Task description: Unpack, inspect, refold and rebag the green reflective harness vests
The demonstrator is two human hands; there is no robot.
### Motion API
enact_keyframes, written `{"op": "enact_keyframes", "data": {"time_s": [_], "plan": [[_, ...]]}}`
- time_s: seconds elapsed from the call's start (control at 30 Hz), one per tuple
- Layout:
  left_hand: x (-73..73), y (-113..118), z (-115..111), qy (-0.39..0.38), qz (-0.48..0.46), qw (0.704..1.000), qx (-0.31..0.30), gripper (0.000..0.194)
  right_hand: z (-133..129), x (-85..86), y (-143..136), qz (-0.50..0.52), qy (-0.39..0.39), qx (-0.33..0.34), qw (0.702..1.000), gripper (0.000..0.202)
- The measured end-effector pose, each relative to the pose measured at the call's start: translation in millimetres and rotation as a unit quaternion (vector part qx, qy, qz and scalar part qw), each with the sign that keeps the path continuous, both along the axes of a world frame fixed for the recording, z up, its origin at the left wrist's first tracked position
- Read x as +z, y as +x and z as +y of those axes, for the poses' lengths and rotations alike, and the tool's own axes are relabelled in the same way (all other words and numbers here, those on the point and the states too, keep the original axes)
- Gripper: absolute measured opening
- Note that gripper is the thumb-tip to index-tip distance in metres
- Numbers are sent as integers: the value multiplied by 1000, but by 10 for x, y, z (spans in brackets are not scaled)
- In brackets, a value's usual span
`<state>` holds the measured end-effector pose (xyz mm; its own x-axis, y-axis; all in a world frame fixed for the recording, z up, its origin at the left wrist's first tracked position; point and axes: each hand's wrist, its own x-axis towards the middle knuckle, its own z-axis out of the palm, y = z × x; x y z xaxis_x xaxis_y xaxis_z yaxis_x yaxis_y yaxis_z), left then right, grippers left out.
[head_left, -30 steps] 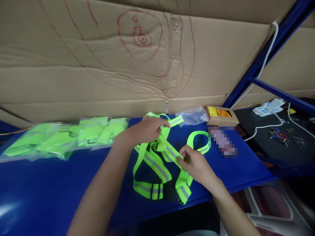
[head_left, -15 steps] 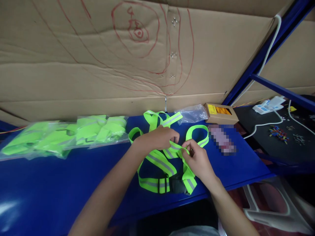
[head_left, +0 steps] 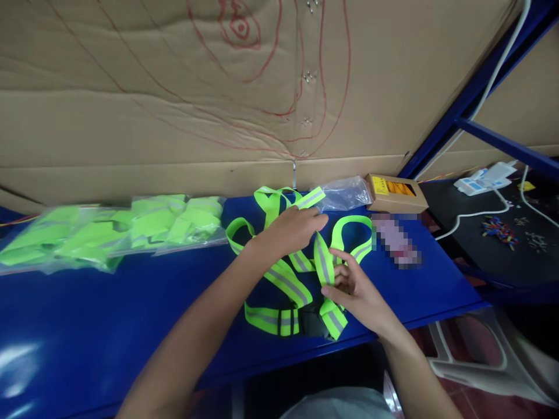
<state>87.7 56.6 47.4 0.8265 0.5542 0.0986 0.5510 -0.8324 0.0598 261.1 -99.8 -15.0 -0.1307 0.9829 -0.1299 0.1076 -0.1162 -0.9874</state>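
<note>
A neon-green reflective strap harness (head_left: 288,285) with a grey centre stripe lies in loops on the blue table (head_left: 144,331). My left hand (head_left: 294,233) is closed, pinching one strap (head_left: 324,262) of it at the top and raising that end. Beside the lower part of this strap is my right hand (head_left: 360,297), its thumb and forefinger apart, the thumb tip against the strap's edge and the other fingers curled. A black buckle (head_left: 312,324) sits at the harness's near side, next to a dark slider (head_left: 287,322).
Clear bags of folded green straps (head_left: 174,224) lie at the back left. Behind the harness are an empty clear bag (head_left: 345,194) and a cardboard box (head_left: 396,194) with orange contents. A cardboard wall (head_left: 174,134) stands behind; a white chair (head_left: 476,349) is at right.
My left hand has lifted the strap end slightly up and right, so the strap now stands upright. My right hand has loosened its pinch and moved lower. The view has tilted down a little.
</note>
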Motion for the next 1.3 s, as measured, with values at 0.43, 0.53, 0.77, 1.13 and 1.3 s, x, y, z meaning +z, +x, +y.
{"op": "enact_keyframes", "data": {"time_s": [0.43, 0.53, 0.77, 1.13, 1.3], "plan": [[92, -73, 48, 154, -4, 988, 23, 32, 12, -90, -78, -68, 8, -20, 997, 37], [234, -187, 73, 148, -28, 985, 90, 27, -25, -89, -90, -72, 5, 0, 997, 35], [270, -189, -4, -1, -42, 999, 31, 35, -27, -111, -70, 1, 5, -5, 1000, 55], [168, -255, 15, -146, -12, 989, 3, 66, -92, -53, -2, -20, -21, -24, 999, 48], [51, -202, 42, -157, -8, 987, -17, 50, -75, -89, -32, 26, 0, -33, 999, 46]]}}
